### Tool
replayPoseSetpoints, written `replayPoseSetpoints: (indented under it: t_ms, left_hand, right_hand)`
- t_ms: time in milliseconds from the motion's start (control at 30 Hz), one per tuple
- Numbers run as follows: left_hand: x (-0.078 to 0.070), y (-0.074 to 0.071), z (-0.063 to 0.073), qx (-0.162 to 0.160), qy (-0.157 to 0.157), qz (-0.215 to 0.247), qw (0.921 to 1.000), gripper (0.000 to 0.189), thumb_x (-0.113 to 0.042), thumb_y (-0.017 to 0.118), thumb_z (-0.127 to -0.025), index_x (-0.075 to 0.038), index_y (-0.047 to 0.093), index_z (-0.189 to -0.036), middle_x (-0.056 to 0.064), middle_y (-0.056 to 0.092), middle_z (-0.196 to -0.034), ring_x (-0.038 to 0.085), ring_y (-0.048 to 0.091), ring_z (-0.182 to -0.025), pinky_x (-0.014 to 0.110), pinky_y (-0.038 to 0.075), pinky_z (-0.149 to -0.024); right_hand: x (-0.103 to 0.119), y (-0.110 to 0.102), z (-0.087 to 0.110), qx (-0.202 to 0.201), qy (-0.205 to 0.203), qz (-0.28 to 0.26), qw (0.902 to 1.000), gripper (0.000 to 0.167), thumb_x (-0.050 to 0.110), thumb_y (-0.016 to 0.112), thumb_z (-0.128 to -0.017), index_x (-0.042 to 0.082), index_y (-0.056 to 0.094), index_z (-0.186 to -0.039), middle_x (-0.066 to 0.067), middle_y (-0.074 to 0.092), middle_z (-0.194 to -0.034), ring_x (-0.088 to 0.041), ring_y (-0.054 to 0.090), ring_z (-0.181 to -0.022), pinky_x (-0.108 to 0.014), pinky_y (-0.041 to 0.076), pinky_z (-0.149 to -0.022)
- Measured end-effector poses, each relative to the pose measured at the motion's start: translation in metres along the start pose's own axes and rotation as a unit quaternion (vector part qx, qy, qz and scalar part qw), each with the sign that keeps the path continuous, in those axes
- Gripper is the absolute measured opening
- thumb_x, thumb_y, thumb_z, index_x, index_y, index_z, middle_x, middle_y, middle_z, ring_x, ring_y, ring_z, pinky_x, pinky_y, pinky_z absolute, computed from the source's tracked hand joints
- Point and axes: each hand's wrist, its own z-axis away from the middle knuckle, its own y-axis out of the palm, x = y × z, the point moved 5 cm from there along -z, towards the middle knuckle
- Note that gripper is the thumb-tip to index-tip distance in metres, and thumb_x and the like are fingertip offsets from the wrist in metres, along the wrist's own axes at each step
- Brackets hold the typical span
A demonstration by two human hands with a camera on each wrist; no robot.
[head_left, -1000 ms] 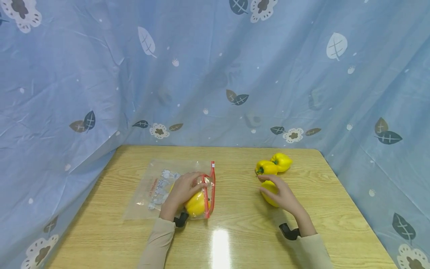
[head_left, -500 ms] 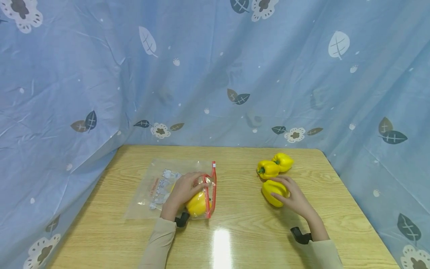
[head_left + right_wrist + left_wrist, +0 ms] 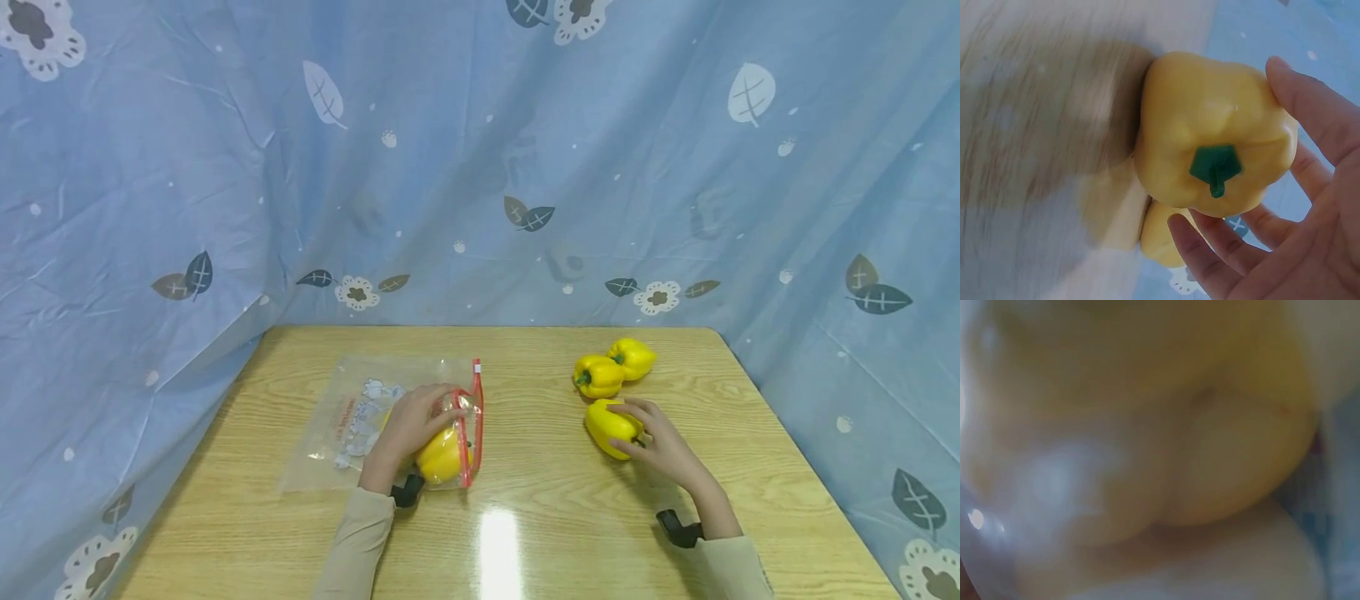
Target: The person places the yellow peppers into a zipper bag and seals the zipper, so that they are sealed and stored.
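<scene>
A clear zip bag (image 3: 322,442) with a red-edged mouth lies on the left, its mouth facing right. A yellow bell pepper (image 3: 438,458) is inside near that mouth. My left hand (image 3: 408,421) grips the bag from above by its mouth, over the pepper; the left wrist view is a blurred close-up of yellow. On the right, another yellow bell pepper (image 3: 1210,119) lies on its side, its green stem toward my right palm. My right hand (image 3: 663,446) is around its stem end, thumb and fingers spread and fairly straight, touching it loosely at most.
Two more yellow bell peppers, a nearer one (image 3: 598,377) and a farther one (image 3: 632,358), lie together behind the one at my right hand. The wooden table (image 3: 525,517) ends at a blue patterned curtain (image 3: 465,167) at the back and sides.
My right hand has shifted right and back, from over the pepper's top to its stem end, showing more of the pepper. My left hand and the bag stay put.
</scene>
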Motion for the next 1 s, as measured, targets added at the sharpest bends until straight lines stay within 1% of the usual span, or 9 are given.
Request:
replayPoseSetpoints:
  t_ms: [200,433,633,867,1000]
  left_hand:
    - [-0.001,-0.001,0.001,0.004,0.000,-0.002,1.0000,0.046,-0.049,0.062,-0.084,-0.024,0.060,-0.122,-0.002,0.060,-0.125,0.023,0.053,-0.117,0.045,0.040,-0.100]
    - [-0.001,-0.001,0.002,0.004,0.003,-0.002,1.0000,0.046,-0.051,0.060,-0.084,-0.024,0.060,-0.122,-0.002,0.059,-0.126,0.023,0.052,-0.119,0.047,0.039,-0.101]
    - [0.000,-0.001,0.001,0.011,0.002,-0.008,0.9999,0.047,-0.052,0.059,-0.085,-0.025,0.059,-0.123,-0.002,0.059,-0.126,0.023,0.053,-0.118,0.046,0.040,-0.100]
    - [-0.001,-0.002,-0.001,0.007,0.015,0.001,0.9999,0.045,-0.048,0.061,-0.085,-0.023,0.060,-0.122,-0.003,0.060,-0.124,0.022,0.053,-0.117,0.045,0.041,-0.100]
    - [0.001,-0.001,-0.002,0.011,0.008,0.003,0.9999,0.044,-0.048,0.062,-0.084,-0.025,0.060,-0.122,-0.004,0.060,-0.125,0.022,0.053,-0.118,0.044,0.040,-0.101]
  right_hand:
    - [-0.001,-0.001,0.000,0.007,0.012,0.001,0.9999,0.047,0.024,0.068,-0.085,0.010,0.054,-0.127,-0.028,0.039,-0.133,-0.048,0.043,-0.115,-0.058,0.048,-0.082]
    - [-0.001,-0.002,0.000,-0.007,0.013,0.000,0.9999,0.046,0.025,0.070,-0.083,0.009,0.056,-0.124,-0.026,0.044,-0.130,-0.045,0.047,-0.113,-0.054,0.050,-0.079]
    - [0.005,0.002,-0.003,-0.002,0.000,-0.003,1.0000,0.046,0.025,0.070,-0.083,0.009,0.057,-0.124,-0.024,0.047,-0.128,-0.043,0.049,-0.111,-0.053,0.051,-0.078]
    - [0.013,0.010,-0.009,0.001,-0.024,-0.002,0.9997,0.046,0.023,0.072,-0.081,0.010,0.058,-0.123,-0.019,0.050,-0.126,-0.038,0.052,-0.109,-0.048,0.053,-0.077]
    - [0.018,0.014,-0.012,0.007,-0.032,-0.005,0.9994,0.046,0.024,0.071,-0.082,0.010,0.057,-0.124,-0.018,0.049,-0.127,-0.037,0.052,-0.110,-0.047,0.053,-0.077]
